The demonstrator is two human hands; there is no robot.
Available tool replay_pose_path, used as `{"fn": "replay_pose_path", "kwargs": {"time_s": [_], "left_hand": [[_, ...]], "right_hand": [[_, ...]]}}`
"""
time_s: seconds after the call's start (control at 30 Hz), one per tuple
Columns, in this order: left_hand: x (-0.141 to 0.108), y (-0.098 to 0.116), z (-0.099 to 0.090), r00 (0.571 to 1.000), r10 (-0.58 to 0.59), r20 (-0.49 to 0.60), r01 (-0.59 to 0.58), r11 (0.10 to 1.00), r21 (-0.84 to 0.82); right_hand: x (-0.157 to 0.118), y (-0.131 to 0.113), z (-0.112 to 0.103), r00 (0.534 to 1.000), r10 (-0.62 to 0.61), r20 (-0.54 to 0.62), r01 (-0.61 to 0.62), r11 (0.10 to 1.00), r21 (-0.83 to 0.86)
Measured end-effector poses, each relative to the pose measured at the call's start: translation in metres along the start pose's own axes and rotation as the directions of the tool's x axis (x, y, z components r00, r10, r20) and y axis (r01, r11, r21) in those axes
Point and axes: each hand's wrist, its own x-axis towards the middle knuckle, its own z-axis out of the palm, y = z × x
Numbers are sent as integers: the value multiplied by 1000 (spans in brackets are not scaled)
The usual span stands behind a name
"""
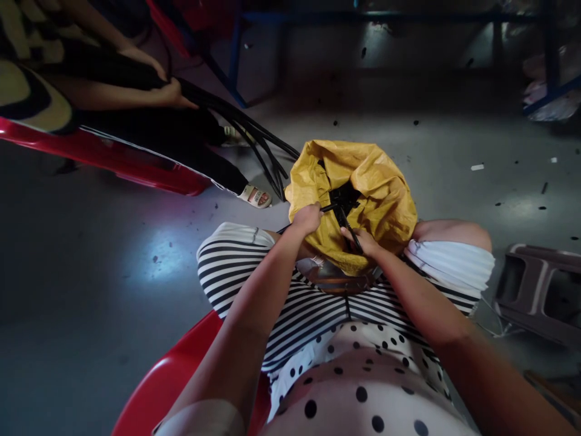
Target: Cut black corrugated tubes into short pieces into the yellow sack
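Note:
A yellow sack [385,188] stands open between my knees, with small black pieces [345,197] inside it. My left hand [308,218] is closed at the sack's left side around a thin black strip [328,208] that reaches over the opening. Over the near part of the opening, my right hand [363,240] is closed on a black piece [350,229] that slants up toward the left hand's strip. The two black parts come close together above the sack; whether they are joined is too small to tell.
At the upper left a seated person's hands [170,94] hold long black strips [254,130] that reach the sack's left side. That person sits on a red chair [149,172]. A grey stool [531,290] stands at the right, and a blue metal frame [235,54] is at the back.

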Motion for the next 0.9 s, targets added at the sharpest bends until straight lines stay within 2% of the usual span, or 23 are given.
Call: {"fn": "replay_pose_path", "kwargs": {"time_s": [0.13,0.47,0.67,0.9], "left_hand": [[1,2,0,999,42,-8,-43,999,-18],[2,6,9,978,196,76,-192,980,-55],[4,0,11,984,160,74,-156,986,-56],[1,-2,6,993,86,75,-88,996,16]], "right_hand": [[-5,-6,-2,999,6,44,-8,999,35],[3,-2,1,1000,19,24,-19,1000,11],[6,-1,4,1000,-3,-26,2,998,-60],[11,8,4,998,1,-58,-4,999,-48]]}}
